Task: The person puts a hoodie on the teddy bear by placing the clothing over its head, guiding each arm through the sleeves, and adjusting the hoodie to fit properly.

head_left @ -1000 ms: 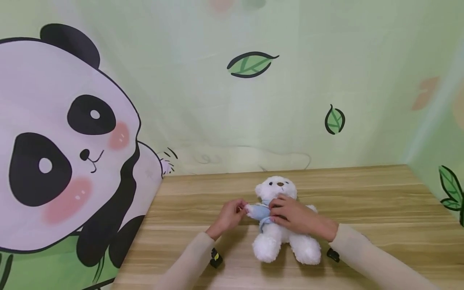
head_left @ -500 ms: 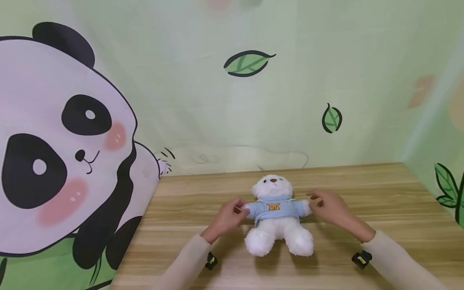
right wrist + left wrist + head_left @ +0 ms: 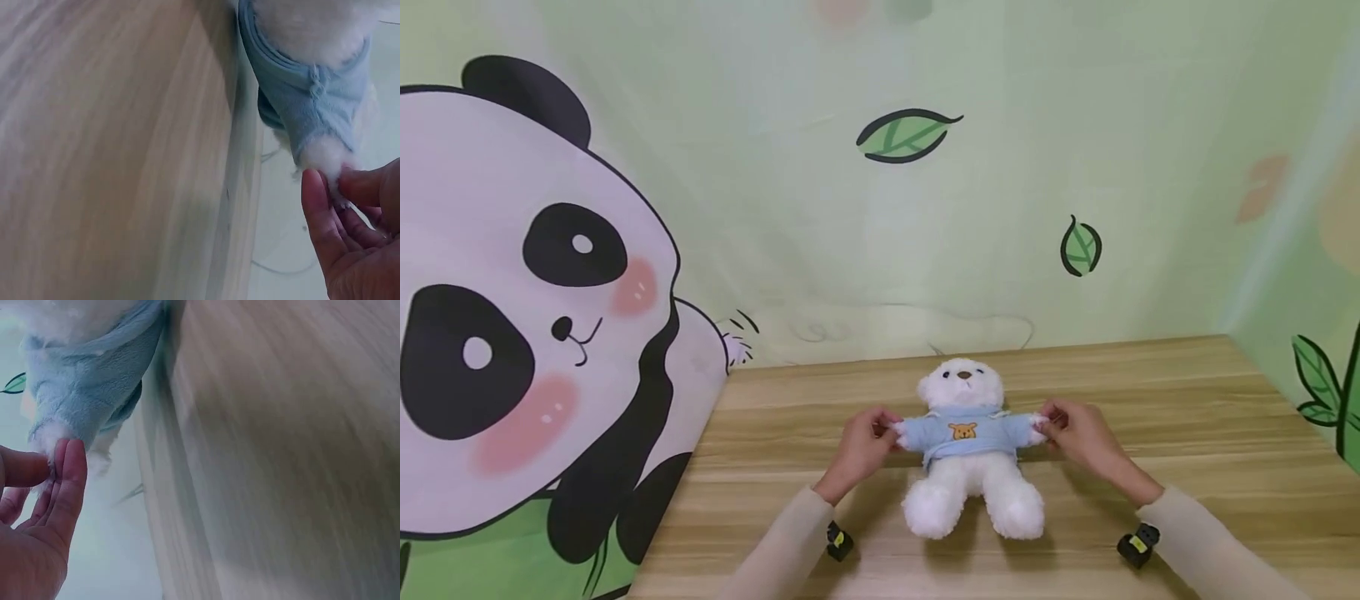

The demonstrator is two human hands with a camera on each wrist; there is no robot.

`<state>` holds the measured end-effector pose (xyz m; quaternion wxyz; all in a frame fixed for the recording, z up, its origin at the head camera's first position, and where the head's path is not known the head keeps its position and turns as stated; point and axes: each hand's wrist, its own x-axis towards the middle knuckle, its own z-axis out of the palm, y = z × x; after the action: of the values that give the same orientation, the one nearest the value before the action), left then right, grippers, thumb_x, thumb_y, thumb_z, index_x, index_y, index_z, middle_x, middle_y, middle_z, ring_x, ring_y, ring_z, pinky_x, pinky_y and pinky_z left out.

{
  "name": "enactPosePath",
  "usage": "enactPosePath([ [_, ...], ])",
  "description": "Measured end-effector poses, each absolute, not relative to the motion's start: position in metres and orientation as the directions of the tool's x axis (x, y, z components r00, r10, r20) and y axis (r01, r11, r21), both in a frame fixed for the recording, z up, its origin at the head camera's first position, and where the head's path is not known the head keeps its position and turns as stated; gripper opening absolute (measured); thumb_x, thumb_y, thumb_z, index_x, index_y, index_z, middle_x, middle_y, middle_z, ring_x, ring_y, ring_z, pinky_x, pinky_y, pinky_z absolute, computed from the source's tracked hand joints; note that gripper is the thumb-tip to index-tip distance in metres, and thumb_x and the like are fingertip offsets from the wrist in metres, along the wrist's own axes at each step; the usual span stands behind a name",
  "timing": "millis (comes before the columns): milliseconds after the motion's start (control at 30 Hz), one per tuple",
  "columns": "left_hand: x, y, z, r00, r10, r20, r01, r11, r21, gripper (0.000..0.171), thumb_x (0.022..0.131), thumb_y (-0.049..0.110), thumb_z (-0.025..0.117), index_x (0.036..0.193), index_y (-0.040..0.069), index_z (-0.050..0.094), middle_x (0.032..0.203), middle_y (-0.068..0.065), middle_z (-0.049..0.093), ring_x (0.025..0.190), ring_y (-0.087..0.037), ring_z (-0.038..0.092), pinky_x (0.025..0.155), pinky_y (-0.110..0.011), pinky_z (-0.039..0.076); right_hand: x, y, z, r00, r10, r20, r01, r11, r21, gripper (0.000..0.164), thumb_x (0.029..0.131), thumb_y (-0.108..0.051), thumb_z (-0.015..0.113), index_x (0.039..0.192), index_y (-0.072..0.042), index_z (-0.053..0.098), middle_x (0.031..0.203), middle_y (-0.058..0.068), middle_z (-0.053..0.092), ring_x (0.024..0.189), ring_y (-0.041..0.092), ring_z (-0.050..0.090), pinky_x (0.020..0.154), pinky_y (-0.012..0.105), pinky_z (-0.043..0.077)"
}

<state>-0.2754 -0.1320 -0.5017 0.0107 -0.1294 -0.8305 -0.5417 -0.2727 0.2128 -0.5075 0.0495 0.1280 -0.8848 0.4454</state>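
Note:
A white plush teddy bear [image 3: 973, 475] lies face up on the wooden table, its head toward the wall. It wears a light blue sweater [image 3: 947, 440] with a small orange animal face on the chest, and both its arms stick out sideways. My left hand [image 3: 865, 442] pinches the tip of the paw on the left between thumb and fingers; in the left wrist view white fur [image 3: 55, 434] shows at that pinch. The paw on the right is pinched the same way by my right hand [image 3: 1081, 433], and its fur [image 3: 326, 156] shows below the sleeve in the right wrist view.
The wooden table [image 3: 790, 400] meets a green printed wall cloth [image 3: 775, 208] at the back. A large cartoon panda [image 3: 535, 292] is printed on the left cloth. Black wrist devices sit at the left cuff [image 3: 839, 542] and the right cuff [image 3: 1138, 545].
My right hand has left the bear's chest, moved right and taken hold of the paw on that side. The sweater now covers both arms in view. My left hand keeps its paw.

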Motion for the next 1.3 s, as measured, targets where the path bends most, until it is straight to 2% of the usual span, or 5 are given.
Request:
enactPosePath([
  [233, -0.274, -0.14, -0.501, -0.987, 0.14, 0.081, 0.127, 0.36, 0.924, 0.012, 0.09, -0.011, 0.057, 0.097, -0.005, 0.064, 0.087, -0.019, 0.063, 0.066, -0.017, 0.064, 0.07, -0.05, 0.059, -0.275, 0.223, -0.507, -0.959, -0.225, 0.172, -0.273, 0.565, -0.779, 0.005, 0.092, -0.001, 0.063, 0.089, 0.003, 0.06, 0.074, 0.012, 0.067, 0.057, 0.013, 0.061, 0.05, 0.025, 0.051],
  [433, -0.274, -0.136, -0.505, -0.979, 0.193, 0.072, 0.142, 0.378, 0.915, 0.009, 0.091, -0.007, 0.06, 0.099, -0.005, 0.063, 0.087, -0.02, 0.063, 0.071, -0.024, 0.068, 0.07, -0.045, 0.06, -0.276, 0.219, -0.507, -0.943, -0.211, 0.258, -0.332, 0.658, -0.676, 0.006, 0.088, -0.006, 0.07, 0.087, -0.003, 0.065, 0.074, 0.008, 0.067, 0.061, 0.011, 0.058, 0.055, 0.023, 0.047],
  [700, -0.257, -0.122, -0.494, -0.91, 0.239, 0.338, 0.407, 0.667, 0.624, 0.018, 0.083, 0.007, 0.067, 0.099, 0.01, 0.058, 0.087, -0.004, 0.059, 0.063, -0.006, 0.05, 0.057, -0.021, 0.044, -0.255, 0.195, -0.503, -0.768, -0.327, 0.551, -0.59, 0.696, -0.409, 0.018, 0.078, -0.004, 0.078, 0.092, -0.009, 0.066, 0.081, -0.002, 0.061, 0.069, 0.011, 0.057, 0.058, 0.024, 0.047],
  [933, -0.251, -0.104, -0.489, -0.855, 0.49, 0.17, 0.474, 0.605, 0.64, 0.013, 0.089, 0.01, 0.068, 0.102, 0.009, 0.065, 0.096, -0.002, 0.067, 0.085, -0.009, 0.064, 0.075, -0.02, 0.053, -0.251, 0.177, -0.5, -0.757, -0.518, 0.398, -0.65, 0.658, -0.381, 0.024, 0.083, -0.006, 0.075, 0.106, -0.008, 0.067, 0.098, 0.0, 0.068, 0.09, 0.016, 0.065, 0.079, 0.033, 0.054],
  [1300, -0.251, -0.094, -0.502, -0.749, 0.564, 0.347, 0.66, 0.68, 0.32, 0.023, 0.086, 0.003, 0.069, 0.09, 0.014, 0.05, 0.092, 0.002, 0.052, 0.08, -0.009, 0.051, 0.069, -0.016, 0.044, -0.249, 0.169, -0.508, -0.7, -0.516, 0.494, -0.703, 0.62, -0.349, 0.028, 0.08, 0.008, 0.069, 0.085, -0.013, 0.052, 0.075, -0.009, 0.048, 0.07, 0.002, 0.045, 0.061, 0.018, 0.039],
])
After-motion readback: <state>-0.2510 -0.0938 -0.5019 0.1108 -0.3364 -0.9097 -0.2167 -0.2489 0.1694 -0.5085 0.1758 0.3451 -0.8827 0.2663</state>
